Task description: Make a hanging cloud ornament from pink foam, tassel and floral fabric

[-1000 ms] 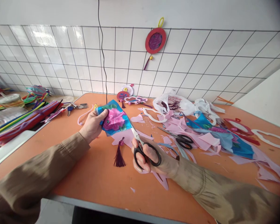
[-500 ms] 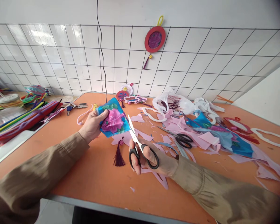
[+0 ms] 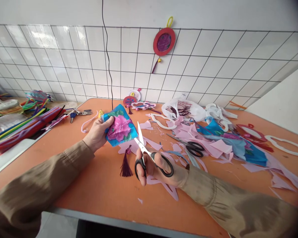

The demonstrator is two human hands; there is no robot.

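Observation:
My left hand (image 3: 97, 133) grips the left edge of a blue piece with a pink flower (image 3: 119, 129), held just above the orange table (image 3: 94, 185). My right hand (image 3: 159, 167) has its fingers through the black handles of scissors (image 3: 149, 153). Their blades stand spread apart, tips pointing up beside the right edge of the flower piece. A purple tassel (image 3: 125, 165) lies on the table below the flower piece.
A second pair of black scissors (image 3: 195, 148) lies among pink and blue paper scraps (image 3: 221, 145) on the right. A white plastic bag (image 3: 182, 110) sits behind them. Coloured pipe cleaners (image 3: 22, 127) and keys (image 3: 76, 114) lie left. A red round ornament (image 3: 164, 41) hangs on the tiled wall.
The scissor blades have gone from nearly shut against the flower piece's edge to spread wide. My right hand has shifted slightly left and up. My left hand stays put.

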